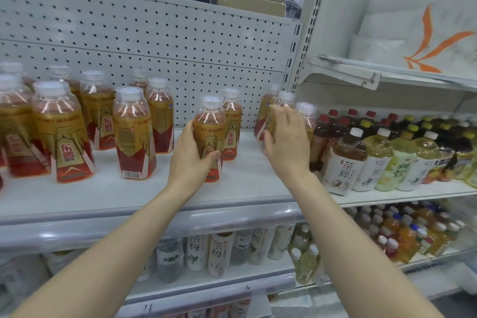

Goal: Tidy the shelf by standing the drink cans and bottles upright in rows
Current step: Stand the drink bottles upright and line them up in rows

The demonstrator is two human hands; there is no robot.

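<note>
Several gold-and-red drink bottles with white caps stand on the white shelf (pixel 124 188), for instance one at the left (pixel 62 134) and one in the middle (pixel 133 134). My left hand (pixel 189 160) grips an upright bottle (pixel 209 121) at its lower half; another bottle (pixel 232 121) stands right behind it. My right hand (pixel 289 144), a little blurred, curls round a bottle (pixel 285 97) at the shelf's right end, thumb on its left side. Two more bottles there lean beside it, one (pixel 265 108) behind and one (pixel 305 111) to the right.
A pegboard back panel (pixel 154 41) closes the shelf. The neighbouring shelf on the right holds tea bottles (pixel 346 160) and dark red-capped bottles (pixel 327 126). More bottles (pixel 218 253) lie on the shelf below. Bare shelf surface shows between my two hands.
</note>
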